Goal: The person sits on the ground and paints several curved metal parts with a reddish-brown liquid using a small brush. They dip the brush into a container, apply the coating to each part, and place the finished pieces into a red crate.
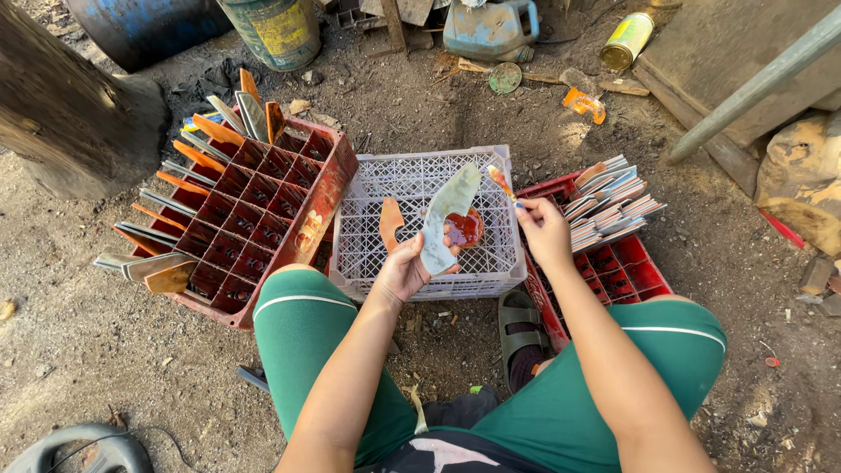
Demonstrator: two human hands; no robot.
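Here, seen from over the person's shoulders as they crouch on bare dirt:

Left hand: fingers curled and clamped around the lower end of a pale knife blade; the blade stands nearly upright, tip tilted a little to the right, over the white crate.

Right hand: fingertips pinched together on a thin brush; its orange-stained tip sits just beside the upper edge of the blade.

White plastic crate: on the ground between the knees; inside it lie a brown wooden handle and a small pot of red-brown liquid, partly hidden behind the blade.

Red crate on the left: tilted against the white one; knives with orange-brown handles stick out along its far and left edges.

Red crate on the right: just beside the right forearm; a stack of bare blades rests across its far end.

Further back: a blue drum, a yellow-green bucket, a blue jerrycan.
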